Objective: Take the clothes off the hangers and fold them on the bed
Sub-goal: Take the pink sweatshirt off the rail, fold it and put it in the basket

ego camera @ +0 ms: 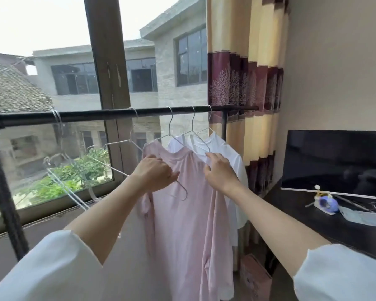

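Observation:
A pale pink shirt [189, 224] hangs on a wire hanger [170, 123] hooked over the black rail [96, 115]. My left hand [154, 174] is closed on the shirt's left shoulder. A loose wire hanger's hook [183, 193] sticks out below that fist. My right hand [219, 172] grips the shirt's right shoulder near the collar. Behind the pink shirt, two white shirts [226, 146] hang on their own hangers. An empty hanger [132, 129] hangs on the rail to the left. The bed is out of view.
The rail stands in front of a large window [52, 83]. A striped curtain [243, 72] hangs right of the clothes. A black desk [313, 218] at the right carries a dark screen [334, 159] and a small toy [326, 202]. A cardboard box [255, 276] sits on the floor.

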`<state>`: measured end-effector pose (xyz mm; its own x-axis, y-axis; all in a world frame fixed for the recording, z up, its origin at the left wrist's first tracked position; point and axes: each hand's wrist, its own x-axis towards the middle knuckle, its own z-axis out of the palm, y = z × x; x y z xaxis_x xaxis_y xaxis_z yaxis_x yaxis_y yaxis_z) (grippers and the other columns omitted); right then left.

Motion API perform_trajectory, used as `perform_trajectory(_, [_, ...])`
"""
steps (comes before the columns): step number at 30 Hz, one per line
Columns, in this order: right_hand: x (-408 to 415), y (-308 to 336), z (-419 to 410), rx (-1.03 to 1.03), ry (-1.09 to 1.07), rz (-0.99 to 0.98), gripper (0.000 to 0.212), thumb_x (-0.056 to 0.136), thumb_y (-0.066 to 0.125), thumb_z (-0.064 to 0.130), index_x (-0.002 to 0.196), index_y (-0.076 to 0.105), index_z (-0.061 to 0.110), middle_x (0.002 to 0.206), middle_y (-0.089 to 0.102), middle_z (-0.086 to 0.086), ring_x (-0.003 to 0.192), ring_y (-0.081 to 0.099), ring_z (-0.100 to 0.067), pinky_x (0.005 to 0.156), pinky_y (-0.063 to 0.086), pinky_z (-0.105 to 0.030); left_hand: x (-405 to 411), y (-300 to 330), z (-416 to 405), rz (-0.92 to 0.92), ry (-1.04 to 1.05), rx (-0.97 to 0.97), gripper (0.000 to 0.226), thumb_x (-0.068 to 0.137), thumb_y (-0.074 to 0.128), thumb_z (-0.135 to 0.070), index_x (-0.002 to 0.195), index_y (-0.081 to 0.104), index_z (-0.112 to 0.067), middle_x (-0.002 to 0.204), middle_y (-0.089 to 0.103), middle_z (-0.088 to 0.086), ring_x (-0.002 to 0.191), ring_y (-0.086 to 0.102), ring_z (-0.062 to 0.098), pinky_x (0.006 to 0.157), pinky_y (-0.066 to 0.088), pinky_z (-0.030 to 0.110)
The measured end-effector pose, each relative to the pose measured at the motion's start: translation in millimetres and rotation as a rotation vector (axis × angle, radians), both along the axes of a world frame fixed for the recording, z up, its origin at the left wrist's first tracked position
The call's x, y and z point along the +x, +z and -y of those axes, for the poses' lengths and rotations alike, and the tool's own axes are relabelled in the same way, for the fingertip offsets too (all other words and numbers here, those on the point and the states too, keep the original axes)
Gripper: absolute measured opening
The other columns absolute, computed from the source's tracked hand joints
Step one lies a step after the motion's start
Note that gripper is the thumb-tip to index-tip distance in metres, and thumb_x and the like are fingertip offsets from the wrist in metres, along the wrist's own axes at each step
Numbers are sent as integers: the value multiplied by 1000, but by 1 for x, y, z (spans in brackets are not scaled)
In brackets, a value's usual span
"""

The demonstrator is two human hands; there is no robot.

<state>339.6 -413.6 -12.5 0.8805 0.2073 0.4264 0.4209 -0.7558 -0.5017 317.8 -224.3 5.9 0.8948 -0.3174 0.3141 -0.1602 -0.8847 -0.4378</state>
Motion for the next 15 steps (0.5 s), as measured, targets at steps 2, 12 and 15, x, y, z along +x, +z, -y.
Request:
perform_trajectory(2, [14,2,-16,-66,13,-44,55,96,34,17,149,18,13,149,31,-11,135,31,-31,107,30,-42,-9,-4,-16,27,47,17,56,99,26,-45,64,60,-18,66,61,1,77,60,18,101,31,33])
perform_trajectory(12, [29,0,-84,-51,273,-123,59,90,34,6,145,13,11,112,57,-19,89,50,-31,73,38,-34,-98,-6,-86,-75,528,46,44,92,37,-35,53,44,-17,53,44,-3,50,38,10,100,35,29])
perform_trajectory(15, [27,-3,-90,15,331,-115,57,88,34,2,141,16,6,108,57,-20,95,54,-37,76,43,-39,-113,-3,-89,-96,609,86,43,92,39,-34,52,40,-18,53,41,-6,54,41,12,102,31,30])
